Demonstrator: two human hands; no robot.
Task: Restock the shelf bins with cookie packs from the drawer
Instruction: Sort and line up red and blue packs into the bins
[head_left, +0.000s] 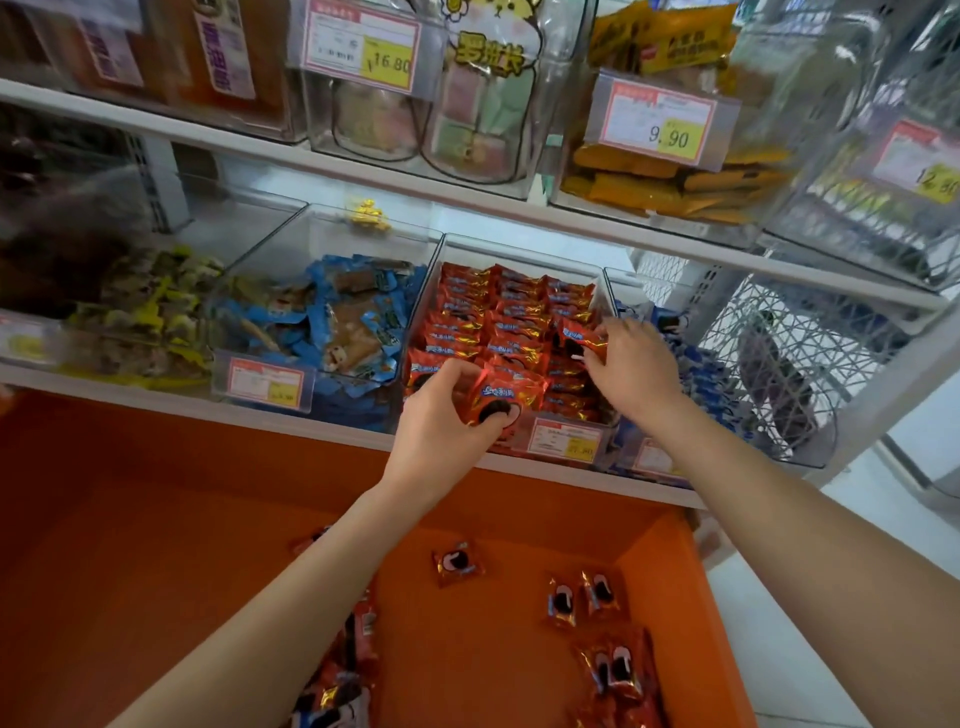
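Head cam: left hand has its fingers curled round a red cookie pack at the clear bin front. Right hand pinches a second pack over the same bin. Loose packs lie in the orange drawer below.

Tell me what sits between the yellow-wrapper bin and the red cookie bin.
Head view: the bin of blue-wrapped snacks sits between the yellow-wrapper bin and the red cookie bin.

Even, bright overhead light; glare noted on clear bins at upper frame. Strong barrel distortion at edges. Upper left is blurred and dim.
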